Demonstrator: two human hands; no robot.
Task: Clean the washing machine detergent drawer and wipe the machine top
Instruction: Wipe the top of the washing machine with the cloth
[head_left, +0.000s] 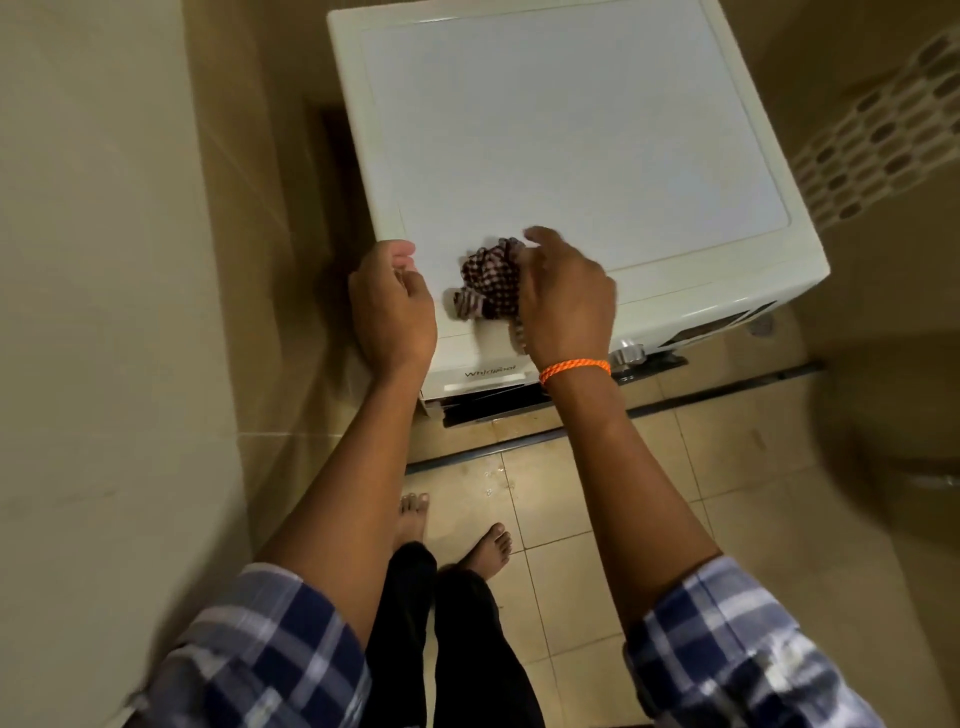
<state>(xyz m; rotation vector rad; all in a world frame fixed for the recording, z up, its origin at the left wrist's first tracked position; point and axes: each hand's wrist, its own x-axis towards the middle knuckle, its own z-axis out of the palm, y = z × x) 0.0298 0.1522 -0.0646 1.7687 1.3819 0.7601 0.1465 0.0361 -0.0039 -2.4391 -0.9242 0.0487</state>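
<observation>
The right hand (563, 296) grips a bunched cloth (488, 283) on the washing machine (571, 130) front edge; the left hand (392, 306), loosely curled, holds nothing. The top-wiping step seems in hand; next, sweep the cloth backward.

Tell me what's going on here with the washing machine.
A person stands barefoot at a cream-white front-loading washing machine. Their right hand grips a bunched dark checked cloth on the near front edge of the machine's top. The left hand rests loosely curled at the top's front left corner, holding nothing. Below, the white detergent drawer looks slightly pulled out.
</observation>
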